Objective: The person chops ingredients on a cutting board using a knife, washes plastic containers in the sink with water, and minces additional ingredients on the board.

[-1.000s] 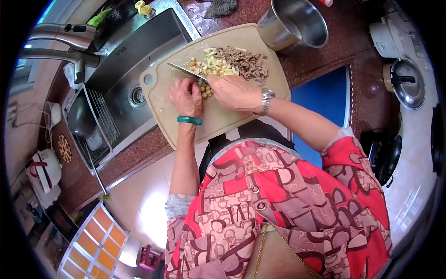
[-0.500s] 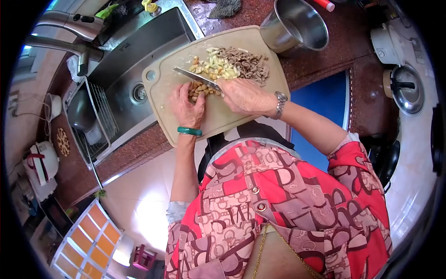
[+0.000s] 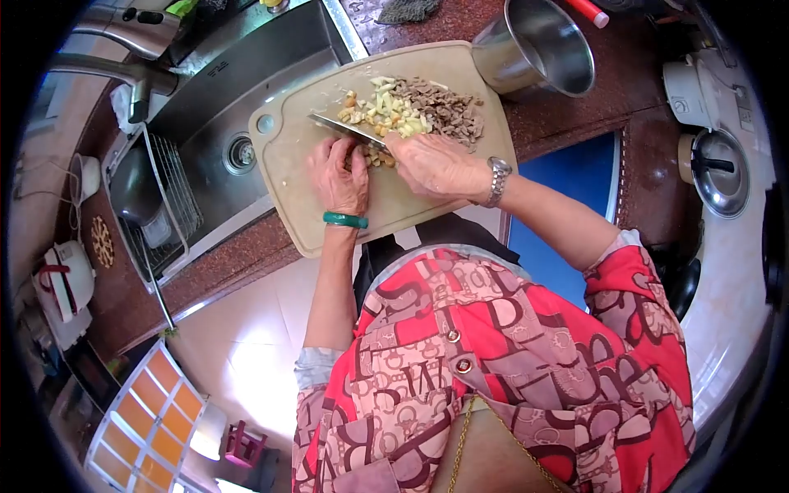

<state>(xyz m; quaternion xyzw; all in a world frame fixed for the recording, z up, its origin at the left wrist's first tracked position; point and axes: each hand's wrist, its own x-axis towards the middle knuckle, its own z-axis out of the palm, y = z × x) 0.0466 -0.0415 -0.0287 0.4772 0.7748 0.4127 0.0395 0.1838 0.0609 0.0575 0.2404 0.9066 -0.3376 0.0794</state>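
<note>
My right hand [image 3: 442,168] is wrapped round the handle of a kitchen knife [image 3: 345,129], its blade pointing left across the cutting board [image 3: 308,222]. Curled fingers of my left hand [image 3: 339,179] press down beside the blade, on small brown food pieces [image 3: 378,158] that they partly cover. Just beyond the knife lies a heap of pale yellow diced pieces [image 3: 393,111]. Thin strips of brownish meat [image 3: 450,113] are piled to the right of that heap, on the same board.
Left of the board is a steel sink [image 3: 222,123] with a wire rack [image 3: 174,193], which the board partly overhangs. A metal pot [image 3: 526,53] touches the board's far right corner. A grey cloth [image 3: 408,10] lies on the counter behind. A lidded pan [image 3: 721,172] stands far right.
My left hand has shifted slightly right, its fingers more curled and covering more of the brown pieces. The knife stays in my right hand. The whole view has moved a little.
</note>
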